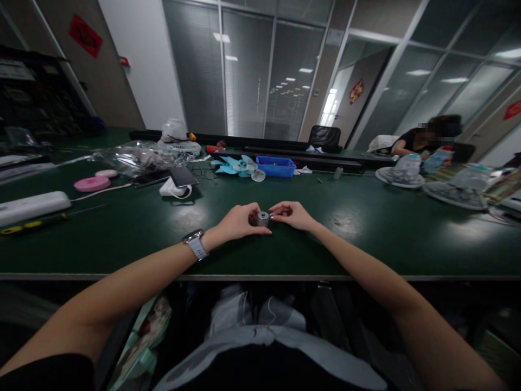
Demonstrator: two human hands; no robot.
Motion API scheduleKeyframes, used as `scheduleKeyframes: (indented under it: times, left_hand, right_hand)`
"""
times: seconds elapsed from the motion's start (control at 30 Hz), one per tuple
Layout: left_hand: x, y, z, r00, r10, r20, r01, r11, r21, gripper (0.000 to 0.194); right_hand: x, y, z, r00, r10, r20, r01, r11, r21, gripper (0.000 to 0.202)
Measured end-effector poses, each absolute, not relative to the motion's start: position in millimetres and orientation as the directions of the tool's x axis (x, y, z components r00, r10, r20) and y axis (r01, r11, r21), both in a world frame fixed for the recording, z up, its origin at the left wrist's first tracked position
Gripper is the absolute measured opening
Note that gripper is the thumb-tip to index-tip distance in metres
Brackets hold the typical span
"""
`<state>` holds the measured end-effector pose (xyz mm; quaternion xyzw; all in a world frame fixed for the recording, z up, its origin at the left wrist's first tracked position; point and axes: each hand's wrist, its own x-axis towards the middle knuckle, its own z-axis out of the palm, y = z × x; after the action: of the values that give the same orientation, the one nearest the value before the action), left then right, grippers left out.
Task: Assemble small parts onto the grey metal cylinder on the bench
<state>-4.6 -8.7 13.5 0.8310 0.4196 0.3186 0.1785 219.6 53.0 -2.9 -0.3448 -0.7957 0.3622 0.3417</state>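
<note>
A small silvery electric motor (262, 219) stands upright on the green table, a short shaft at the centre of its top face. My left hand (240, 221) curves round its left side, the fingers behind it and the thumb in front. At the motor's right edge is my right hand (293, 215), its thumb and fingertips drawn together in a pinch. Whatever lies between those right fingertips is too small to make out. A watch (195, 243) with a pale strap is on my left wrist.
Beyond my hands are a blue bin (275, 166) and light-blue fan blades (234, 165). To the left lie a white charger (173, 188), a pink round case (91, 184), a screwdriver (32, 224) and a power strip (35, 209). A person (427, 136) leans over the table near fan parts (401, 172).
</note>
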Motion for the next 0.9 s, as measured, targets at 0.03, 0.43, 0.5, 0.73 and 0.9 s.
scheduleKeyframes:
  times: [0.03, 0.43, 0.5, 0.73, 0.9]
  left_hand:
    - [-4.7, -8.3, 13.2, 0.446, 0.811, 0.378, 0.582, -0.584, 0.566, 0.051]
    - [-4.0, -6.9, 14.7, 0.448, 0.809, 0.381, 0.605, -0.588, 0.537, 0.051]
    - [-3.9, -6.3, 14.0, 0.443, 0.81, 0.384, 0.614, -0.587, 0.528, 0.052]
    - [-3.4, -7.3, 14.9, 0.447, 0.808, 0.384, 0.613, -0.589, 0.527, 0.051]
    - [-3.6, -7.8, 15.4, 0.453, 0.806, 0.381, 0.596, -0.591, 0.543, 0.05]
  right_hand:
    - [217.1, 50.0, -0.3, -0.497, 0.804, 0.328, 0.27, 0.502, -0.822, 0.039]
    - [188.1, 11.7, 20.0, -0.478, 0.734, 0.482, 0.143, 0.606, -0.782, 0.028]
    - [187.1, 12.4, 19.0, -0.459, 0.734, 0.502, 0.144, 0.618, -0.773, 0.028]
    - [186.7, 13.4, 18.6, -0.431, 0.729, 0.531, 0.157, 0.64, -0.752, 0.024]
    - [186.5, 13.4, 18.0, -0.454, 0.745, 0.489, 0.167, 0.61, -0.775, 0.03]
